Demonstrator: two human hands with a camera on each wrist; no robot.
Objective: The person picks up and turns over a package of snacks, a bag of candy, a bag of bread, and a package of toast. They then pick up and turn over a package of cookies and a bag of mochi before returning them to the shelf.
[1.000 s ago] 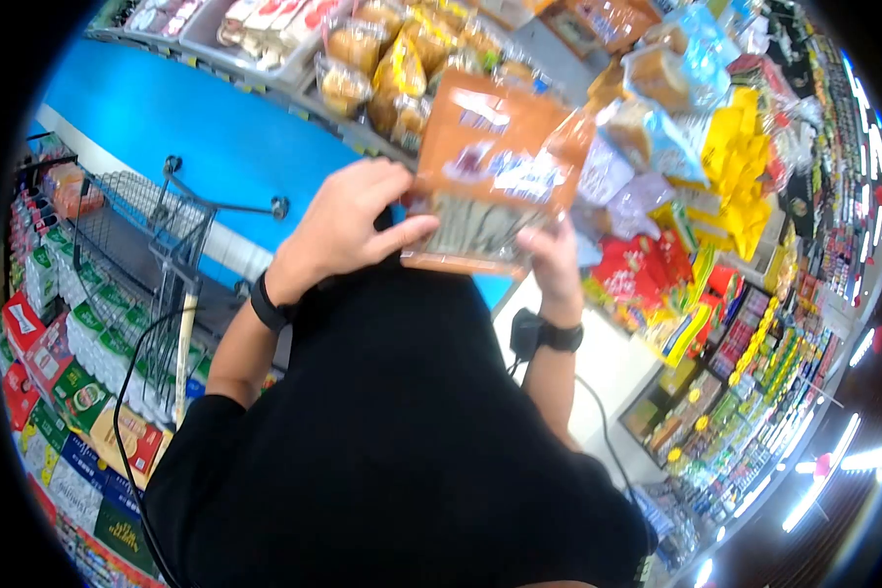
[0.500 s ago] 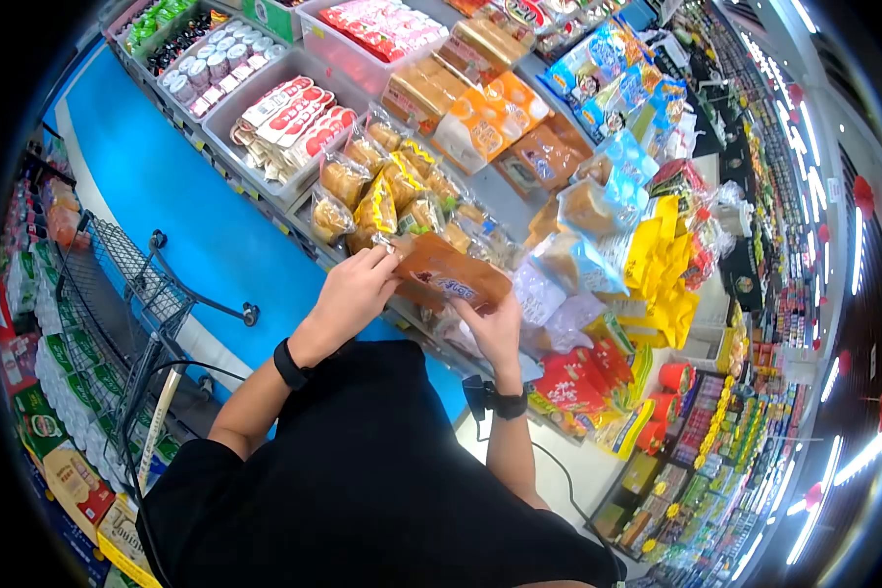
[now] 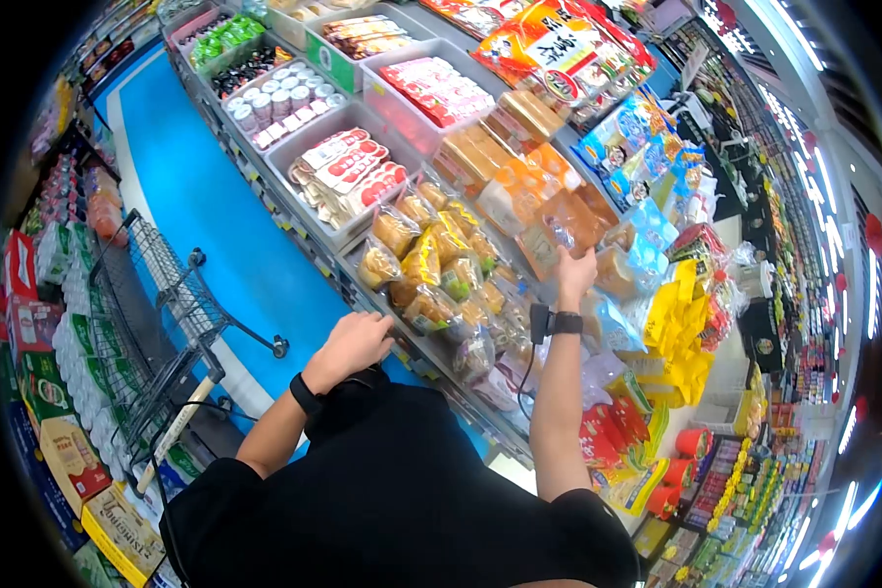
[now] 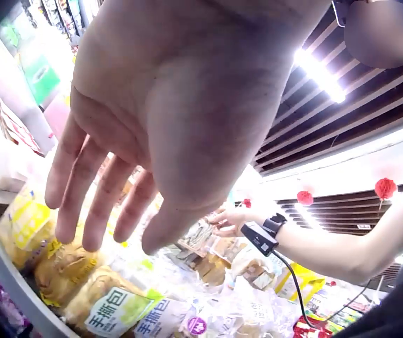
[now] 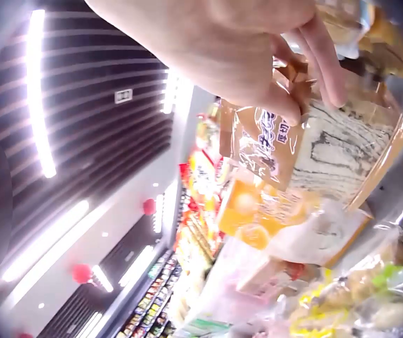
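In the head view my right hand (image 3: 575, 274) reaches over the display and pinches a brown bag of sliced bread (image 3: 561, 233). Thumb and fingers grip one end of the bag in the right wrist view, where grey-streaked slices (image 5: 342, 151) show through its clear window. An orange-and-white bread bag (image 5: 258, 211) lies right beside it. My left hand (image 3: 360, 341) holds nothing and hangs near the front edge of the display, its fingers loosely extended in the left wrist view. Small bagged buns (image 4: 89, 289) lie below those fingers.
Bins of packaged snacks (image 3: 348, 176) line the far left of the display. Blue bread bags (image 3: 622, 269) and yellow bags (image 3: 676, 333) lie to the right. A shopping cart (image 3: 171, 304) stands on the left beyond the blue display side (image 3: 201, 186).
The brown bread bag, earlier in both hands before my chest, has moved forward onto the display in my right hand. My left hand has let go and stayed near the front edge.
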